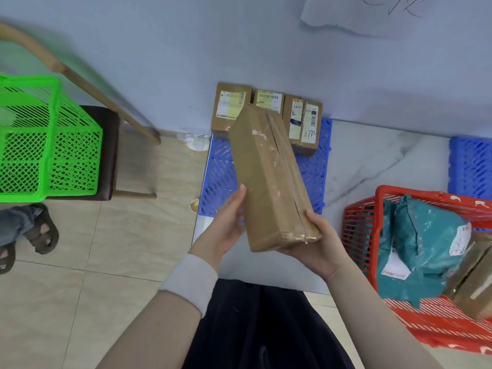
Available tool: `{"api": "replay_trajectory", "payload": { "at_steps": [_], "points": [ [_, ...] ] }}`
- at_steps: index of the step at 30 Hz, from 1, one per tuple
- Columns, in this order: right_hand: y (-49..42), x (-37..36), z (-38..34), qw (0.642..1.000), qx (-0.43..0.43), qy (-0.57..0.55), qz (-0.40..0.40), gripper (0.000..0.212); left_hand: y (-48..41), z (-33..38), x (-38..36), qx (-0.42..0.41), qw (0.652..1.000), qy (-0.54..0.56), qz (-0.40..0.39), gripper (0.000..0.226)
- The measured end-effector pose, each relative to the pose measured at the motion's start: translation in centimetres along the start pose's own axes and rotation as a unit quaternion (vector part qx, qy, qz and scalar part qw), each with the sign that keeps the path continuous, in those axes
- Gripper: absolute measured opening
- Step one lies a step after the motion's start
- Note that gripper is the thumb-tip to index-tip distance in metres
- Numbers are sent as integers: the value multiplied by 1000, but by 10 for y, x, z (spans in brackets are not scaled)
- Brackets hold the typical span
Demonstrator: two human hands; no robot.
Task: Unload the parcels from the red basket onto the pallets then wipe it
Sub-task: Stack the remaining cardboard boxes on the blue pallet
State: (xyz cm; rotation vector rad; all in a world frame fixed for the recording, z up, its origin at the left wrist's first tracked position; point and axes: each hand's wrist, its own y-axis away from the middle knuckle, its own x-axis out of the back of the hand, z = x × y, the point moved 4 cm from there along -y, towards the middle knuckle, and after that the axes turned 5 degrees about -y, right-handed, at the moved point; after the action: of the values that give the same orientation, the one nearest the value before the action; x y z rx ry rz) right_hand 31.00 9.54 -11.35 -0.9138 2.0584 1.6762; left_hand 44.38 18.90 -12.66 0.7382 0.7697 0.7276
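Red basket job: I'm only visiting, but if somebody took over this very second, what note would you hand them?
Hands: left hand and right hand both hold the long brown box, tilted above the blue pallet.
Done: three labelled boxes stand on that pallet against the wall.
Left: set this box down. The red basket holds a teal bag and at least one brown parcel. A second blue pallet lies beyond it. Empty the basket, then wipe it.
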Motion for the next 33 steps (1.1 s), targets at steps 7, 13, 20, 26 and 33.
{"api": "replay_trajectory", "payload": {
  "at_steps": [7, 13, 20, 26, 33],
  "points": [
    [1, 6, 13, 998, -45, 18, -29, 59, 1, -5, 0, 51, 996, 22, -72, 44],
    [0, 3, -13, 948, 98, 280, 117, 68, 3, 10, 6, -51, 978, -166, 117, 69],
    [-22, -6, -7, 925, 141, 313, 162, 98, 7, 2, -18, -153, 864, -445, 178, 111],
    [-28, 1, -12, 951, 123, 234, 161, 110, 13, 1, -6, -178, 896, -398, 86, 87],
    [-30, 11, 1, 986, 83, 119, 82, 80, 10, -9, 26, 21, 969, -244, -30, 79]
  ]
}}
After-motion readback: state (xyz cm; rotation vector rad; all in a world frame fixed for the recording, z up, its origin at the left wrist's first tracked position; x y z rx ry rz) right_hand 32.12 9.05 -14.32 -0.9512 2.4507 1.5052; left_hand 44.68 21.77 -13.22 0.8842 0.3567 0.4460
